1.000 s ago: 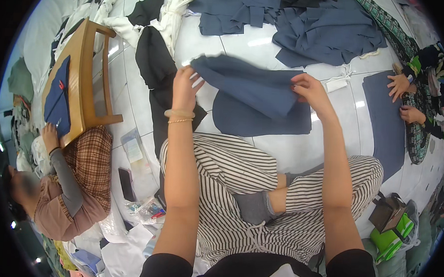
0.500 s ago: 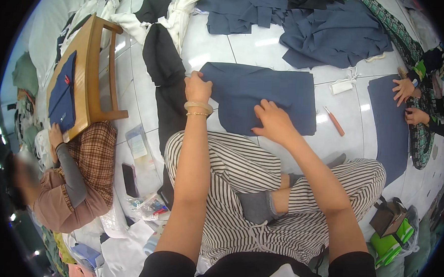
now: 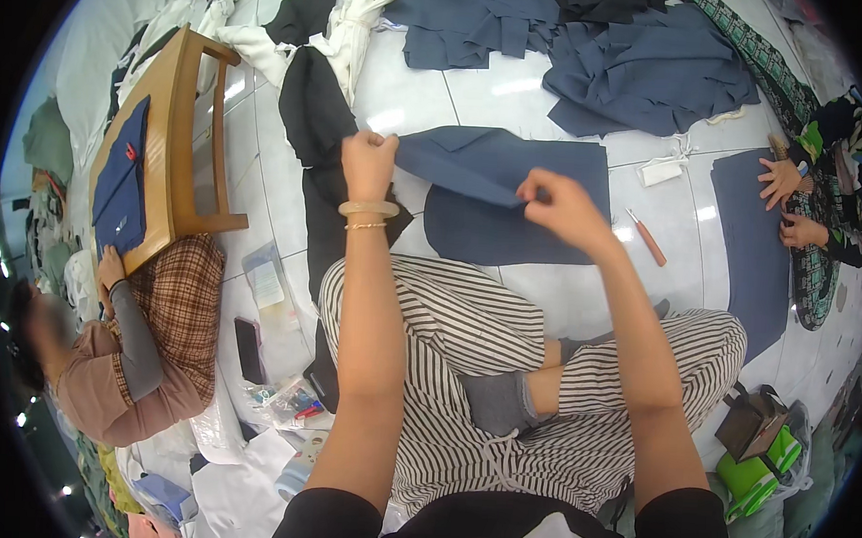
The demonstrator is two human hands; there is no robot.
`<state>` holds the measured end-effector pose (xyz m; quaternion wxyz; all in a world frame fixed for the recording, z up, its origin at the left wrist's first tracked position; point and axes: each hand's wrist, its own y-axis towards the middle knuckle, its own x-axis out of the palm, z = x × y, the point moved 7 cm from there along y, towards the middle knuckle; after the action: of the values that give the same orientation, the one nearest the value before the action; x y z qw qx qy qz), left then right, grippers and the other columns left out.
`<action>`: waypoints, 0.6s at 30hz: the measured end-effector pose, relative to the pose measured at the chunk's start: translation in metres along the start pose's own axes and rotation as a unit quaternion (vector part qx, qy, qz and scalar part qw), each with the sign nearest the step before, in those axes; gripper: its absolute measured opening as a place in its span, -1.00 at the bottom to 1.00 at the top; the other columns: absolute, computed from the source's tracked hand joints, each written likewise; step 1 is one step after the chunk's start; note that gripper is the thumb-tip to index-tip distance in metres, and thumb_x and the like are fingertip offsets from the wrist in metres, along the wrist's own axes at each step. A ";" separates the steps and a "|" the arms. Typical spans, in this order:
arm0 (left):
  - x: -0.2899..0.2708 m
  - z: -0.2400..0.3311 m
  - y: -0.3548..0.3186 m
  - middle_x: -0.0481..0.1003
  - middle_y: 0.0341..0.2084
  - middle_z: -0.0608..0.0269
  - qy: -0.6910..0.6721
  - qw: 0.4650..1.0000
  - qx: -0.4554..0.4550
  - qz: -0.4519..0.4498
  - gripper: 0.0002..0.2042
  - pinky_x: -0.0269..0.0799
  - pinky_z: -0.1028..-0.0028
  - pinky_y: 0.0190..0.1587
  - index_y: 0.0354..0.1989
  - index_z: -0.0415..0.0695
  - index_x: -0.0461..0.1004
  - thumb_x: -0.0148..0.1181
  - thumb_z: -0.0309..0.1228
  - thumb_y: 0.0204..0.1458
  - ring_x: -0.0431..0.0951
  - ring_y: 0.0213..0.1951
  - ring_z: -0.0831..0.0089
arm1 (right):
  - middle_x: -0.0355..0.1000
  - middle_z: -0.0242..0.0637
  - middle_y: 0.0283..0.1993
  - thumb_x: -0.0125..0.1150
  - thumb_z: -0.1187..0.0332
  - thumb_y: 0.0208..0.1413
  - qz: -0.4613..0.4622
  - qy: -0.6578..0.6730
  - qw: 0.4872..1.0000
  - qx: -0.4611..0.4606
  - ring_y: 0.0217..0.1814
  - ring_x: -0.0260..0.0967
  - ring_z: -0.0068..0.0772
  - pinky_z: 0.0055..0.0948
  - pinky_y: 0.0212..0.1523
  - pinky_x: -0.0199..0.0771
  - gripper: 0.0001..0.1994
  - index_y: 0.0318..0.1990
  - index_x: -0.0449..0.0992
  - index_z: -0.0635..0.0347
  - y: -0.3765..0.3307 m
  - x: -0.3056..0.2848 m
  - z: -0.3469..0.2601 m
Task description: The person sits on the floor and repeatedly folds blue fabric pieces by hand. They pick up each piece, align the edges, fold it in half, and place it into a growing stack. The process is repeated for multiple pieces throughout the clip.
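A navy blue cut fabric piece [image 3: 459,172] is stretched between my two hands, its near edge raised off the floor. My left hand [image 3: 366,170], with a bangle and a bracelet at the wrist, is closed on the left corner of that piece. My right hand [image 3: 566,212] pinches the edge farther right, fingers curled. Below lies more navy fabric [image 3: 509,242], flat on the white tiles in front of my crossed legs. Whether it is a separate layer or the same piece cannot be made out.
A seam ripper-like tool with an orange handle [image 3: 650,242] and a white block with string [image 3: 662,171] lie to the right. Beyond are navy fabric heaps [image 3: 651,77]. Co-workers sit at a wooden table [image 3: 182,143] left and beside navy fabric [image 3: 757,254] right. A phone [image 3: 249,350] lies left.
My right hand has gone from lying spread on the fabric to pinching its edge, rising and moving right. My left hand has shifted slightly left. The fabric's left part is lifted and folded up.
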<state>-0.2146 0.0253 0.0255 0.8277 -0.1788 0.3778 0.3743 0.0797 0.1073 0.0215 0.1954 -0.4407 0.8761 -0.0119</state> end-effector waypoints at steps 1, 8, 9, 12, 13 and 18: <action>-0.005 0.010 0.001 0.60 -0.43 0.05 -0.026 0.993 0.108 0.033 -0.78 0.45 0.30 -0.18 -0.49 -0.30 0.53 0.28 -0.34 -0.09 0.55 -0.40 0.10 | 0.45 -0.34 -0.23 0.08 0.45 -0.05 0.007 0.088 0.996 0.015 -0.31 0.25 -0.54 -0.50 -0.27 0.28 -0.91 -0.37 0.32 0.18 0.000 -0.015 -0.002; 0.003 0.054 -0.036 0.53 -0.39 0.42 -0.425 0.845 -0.094 -0.310 -0.73 0.31 0.58 -0.18 -0.48 -0.25 0.52 0.08 -0.35 0.22 0.38 -0.34 0.68 | 0.18 -0.57 -0.33 0.03 0.36 -0.01 0.076 0.360 0.928 0.055 -0.33 0.08 -0.74 -0.71 -0.32 0.07 -0.94 -0.40 0.30 0.05 -0.023 -0.093 -0.006; 0.010 0.044 -0.037 0.55 -0.30 0.34 -0.416 0.840 -0.105 -0.332 -0.74 0.37 0.53 -0.14 -0.37 -0.23 0.56 0.11 -0.28 0.23 0.44 -0.27 0.61 | 0.20 -0.58 -0.33 0.03 0.36 0.05 0.083 0.372 0.921 0.082 -0.33 0.06 -0.78 -0.72 -0.35 0.02 -0.96 -0.38 0.32 0.04 -0.024 -0.092 -0.003; 0.032 0.037 -0.043 0.54 -0.18 0.27 -0.387 0.840 -0.120 -0.361 -0.70 0.41 0.49 -0.09 -0.24 -0.25 0.57 0.16 -0.21 0.20 0.49 -0.20 0.52 | 0.20 -0.58 -0.35 0.08 0.31 0.12 0.125 0.304 0.936 0.123 -0.34 0.07 -0.81 -0.71 -0.36 0.02 -0.93 -0.33 0.38 0.04 -0.023 -0.096 0.022; 0.041 0.037 -0.045 0.50 -0.05 0.19 -0.311 0.858 -0.132 -0.387 -0.65 0.44 0.44 -0.03 -0.07 -0.28 0.53 0.23 -0.22 0.15 0.52 -0.12 0.42 | 0.21 -0.58 -0.36 0.10 0.29 0.13 0.160 0.293 0.933 0.136 -0.36 0.07 -0.79 -0.68 -0.38 0.04 -0.91 -0.31 0.40 0.04 -0.021 -0.098 0.040; 0.068 0.029 -0.041 0.44 -0.01 0.13 -0.170 0.909 -0.033 -0.379 -0.53 0.46 0.49 -0.12 0.16 -0.09 0.41 0.28 -0.47 0.01 0.54 -0.16 0.43 | 0.29 -0.50 -0.40 0.22 0.20 0.13 0.210 0.221 0.923 0.236 -0.41 0.18 -0.65 -0.53 -0.42 0.22 -0.79 -0.21 0.46 0.12 -0.018 -0.092 0.090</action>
<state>-0.1397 0.0483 -0.0067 0.9527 -0.2694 0.1223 0.0697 0.1751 0.1813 -0.0276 0.0934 -0.1735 0.9412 -0.2743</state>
